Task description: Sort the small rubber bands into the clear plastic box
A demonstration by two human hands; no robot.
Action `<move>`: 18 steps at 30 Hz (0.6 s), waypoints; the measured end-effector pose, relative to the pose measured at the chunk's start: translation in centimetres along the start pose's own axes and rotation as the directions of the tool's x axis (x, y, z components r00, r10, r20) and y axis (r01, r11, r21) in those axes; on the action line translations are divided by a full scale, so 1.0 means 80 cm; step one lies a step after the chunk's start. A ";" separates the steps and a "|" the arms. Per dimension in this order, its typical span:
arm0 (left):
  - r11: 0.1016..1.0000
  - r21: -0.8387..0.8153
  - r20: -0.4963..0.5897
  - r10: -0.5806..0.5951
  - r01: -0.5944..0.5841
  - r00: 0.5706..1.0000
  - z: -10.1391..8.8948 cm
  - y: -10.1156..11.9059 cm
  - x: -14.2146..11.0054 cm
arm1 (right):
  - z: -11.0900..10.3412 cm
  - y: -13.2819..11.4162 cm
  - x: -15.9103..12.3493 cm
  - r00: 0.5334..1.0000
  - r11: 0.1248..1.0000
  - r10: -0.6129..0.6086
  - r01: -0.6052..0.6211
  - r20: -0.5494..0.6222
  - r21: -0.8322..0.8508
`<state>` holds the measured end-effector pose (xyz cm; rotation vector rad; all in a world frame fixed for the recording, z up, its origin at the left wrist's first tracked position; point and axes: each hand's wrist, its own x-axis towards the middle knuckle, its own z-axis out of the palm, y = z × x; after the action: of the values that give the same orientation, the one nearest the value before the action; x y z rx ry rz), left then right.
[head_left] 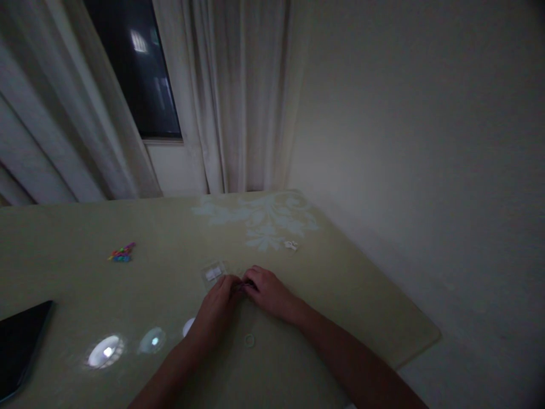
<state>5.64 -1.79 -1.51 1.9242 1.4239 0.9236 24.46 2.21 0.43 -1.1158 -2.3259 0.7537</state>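
Over the middle of the table, my left hand [224, 289] and my right hand [261, 286] meet with fingers closed. Between their fingertips is a small, thin, dark purplish thing [243, 286]; dim light and the fingers hide what kind it is. Just beyond my left hand lies a small clear plastic packet [213, 272] with white pieces in it, partly covered by the fingers. A pale ring [249, 340] rests on the table nearer to me, between my forearms.
A pile of small multicoloured pieces [121, 253] sits on the left of the table [170, 238]. Small white pieces [291, 245] lie beyond my right hand. At the left edge is a dark tablet-like slab [23, 343]. A wall [404, 170] borders the table's right side.
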 end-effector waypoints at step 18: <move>0.998 0.068 0.239 -0.006 -0.011 0.971 -0.030 0.017 -0.018 | -0.012 0.014 -0.009 0.987 0.995 -0.096 0.098 0.129 -0.004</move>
<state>4.24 -3.48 0.72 2.0116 1.3258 0.6247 26.05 2.51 0.29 -0.9759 -2.4740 0.7998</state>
